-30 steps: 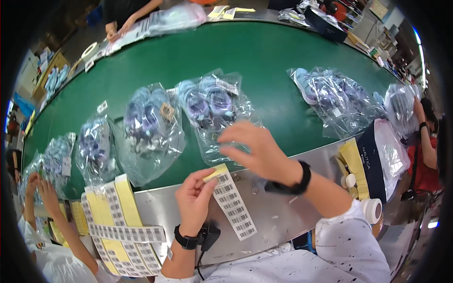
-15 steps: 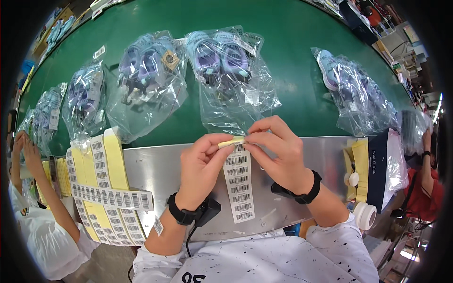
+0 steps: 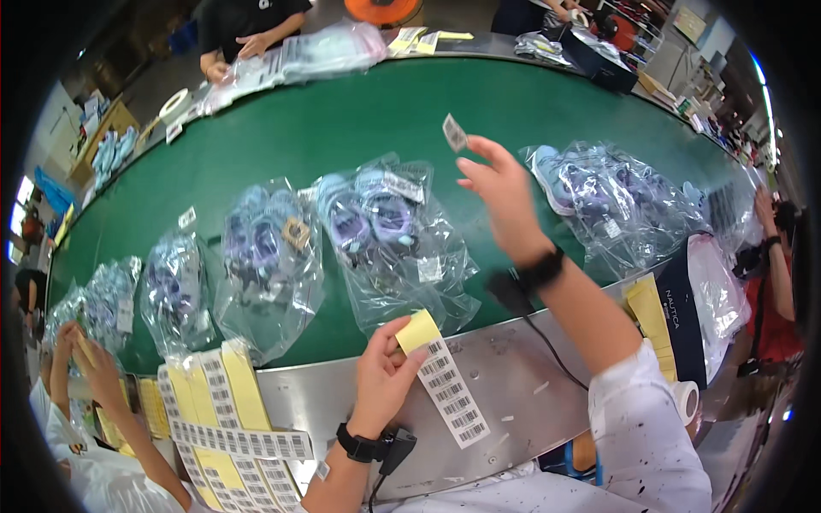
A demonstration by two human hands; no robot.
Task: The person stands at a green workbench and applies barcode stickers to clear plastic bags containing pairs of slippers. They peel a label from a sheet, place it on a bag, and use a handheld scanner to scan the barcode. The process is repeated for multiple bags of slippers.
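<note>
My left hand (image 3: 383, 376) pinches the yellow top end of a strip of barcode stickers (image 3: 449, 390) that hangs over the steel ledge (image 3: 513, 385). My right hand (image 3: 500, 190) is raised over the green belt (image 3: 359, 128) and holds one small barcode sticker (image 3: 454, 132) on its fingertips. It is above and to the right of a clear bag with purple-blue shoes (image 3: 389, 235). A second shoe bag (image 3: 267, 256) lies left of it and a third one (image 3: 620, 201) lies to the right.
More sticker sheets (image 3: 227, 410) lie on the ledge at my left. A person's hands (image 3: 73, 359) work at the far left by further shoe bags (image 3: 171, 291). Another person (image 3: 248, 34) handles bags across the belt. A tape roll (image 3: 684, 400) and dark box (image 3: 680, 321) sit right.
My right hand has left the strip, where both hands were together, and risen over the belt with one peeled sticker. My left hand still holds the strip.
</note>
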